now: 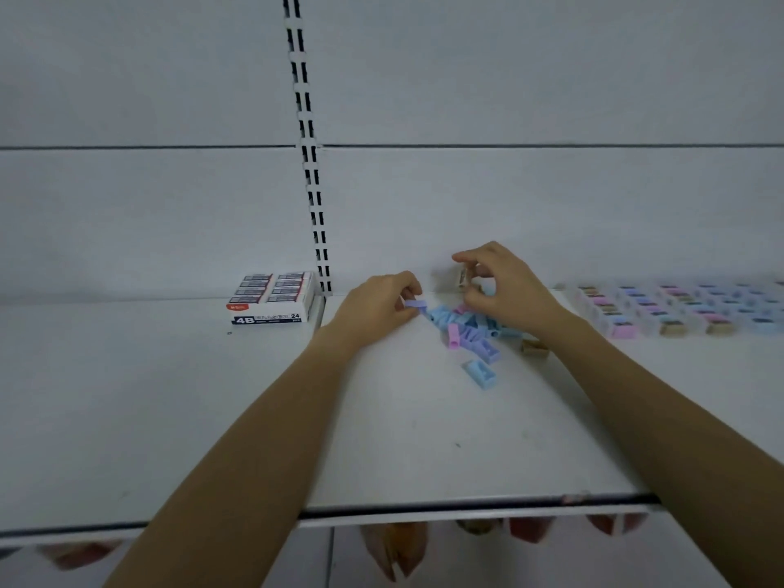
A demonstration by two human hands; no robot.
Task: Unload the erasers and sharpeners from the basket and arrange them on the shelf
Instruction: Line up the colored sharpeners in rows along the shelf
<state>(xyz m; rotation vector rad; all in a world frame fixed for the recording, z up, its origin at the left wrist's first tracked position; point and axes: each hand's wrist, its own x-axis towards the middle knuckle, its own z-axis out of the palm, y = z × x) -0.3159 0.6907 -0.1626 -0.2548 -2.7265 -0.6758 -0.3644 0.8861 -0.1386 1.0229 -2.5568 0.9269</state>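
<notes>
We work at a white shelf (169,396) backed by a pale panel with a slotted upright (306,154). Our left hand (375,311) pinches a lilac sharpener (415,305). Our right hand (507,290) pinches a tan sharpener (463,278) just above the loose pile (466,333). The 4B eraser box (271,299) sits far left and the arranged rows (679,307) far right.

Pale grey panelled back wall (509,78) with black-slotted upright (306,133)

We read "4B" in large white characters and "24" on the dark band across the front of the eraser box (271,301), which stands at the back edge of the shelf (127,396). Its red logo and smaller print are too blurred for us to read.
</notes>
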